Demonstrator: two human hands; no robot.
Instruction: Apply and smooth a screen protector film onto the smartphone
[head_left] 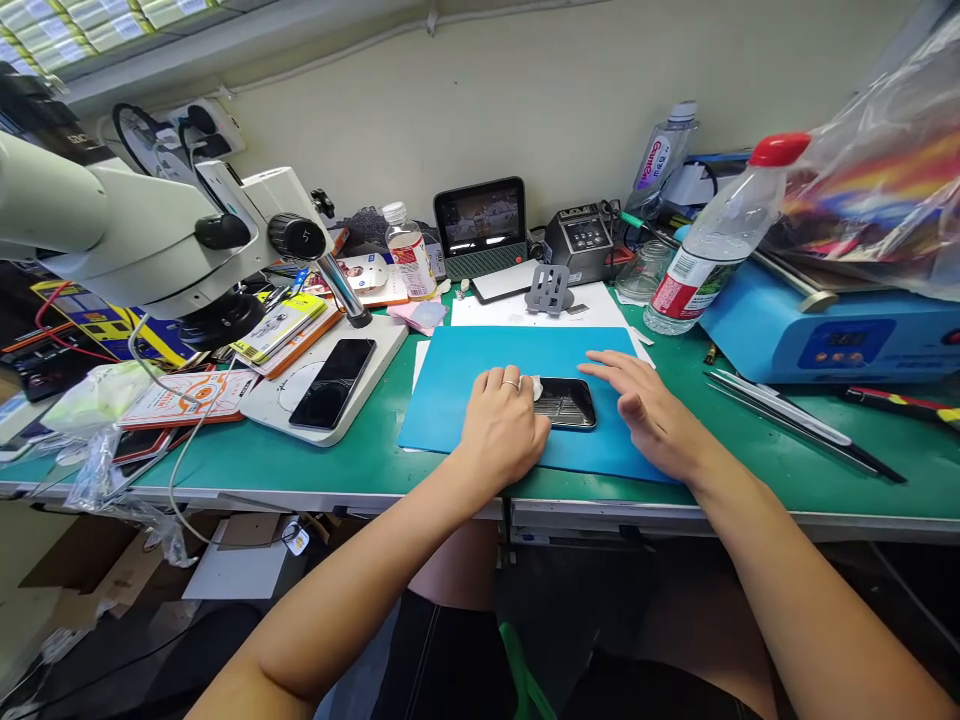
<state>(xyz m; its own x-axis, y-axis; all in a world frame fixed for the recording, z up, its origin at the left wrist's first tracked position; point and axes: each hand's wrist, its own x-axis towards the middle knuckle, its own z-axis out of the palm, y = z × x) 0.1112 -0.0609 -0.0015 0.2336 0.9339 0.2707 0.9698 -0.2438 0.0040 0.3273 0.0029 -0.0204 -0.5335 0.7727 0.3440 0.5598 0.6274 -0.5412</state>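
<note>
A dark phone [571, 403] lies flat on the blue mat [442, 370]. My left hand [504, 425], with a ring on one finger, covers the phone's left end. Its fingers are bent and pressed together, and a bit of white material [537, 387] shows at the fingertips. To the right of the phone is my right hand [646, 408], its fingers spread over the mat and apart from the phone, with nothing in it.
A microscope [150, 240] stands left, above a white base [352, 400] bearing a second phone [334, 383]. Behind the mat are a small screen [482, 222] and phone stand [550, 288]. Right: a red-capped bottle [697, 265], blue machine [795, 335] and tweezers [795, 415].
</note>
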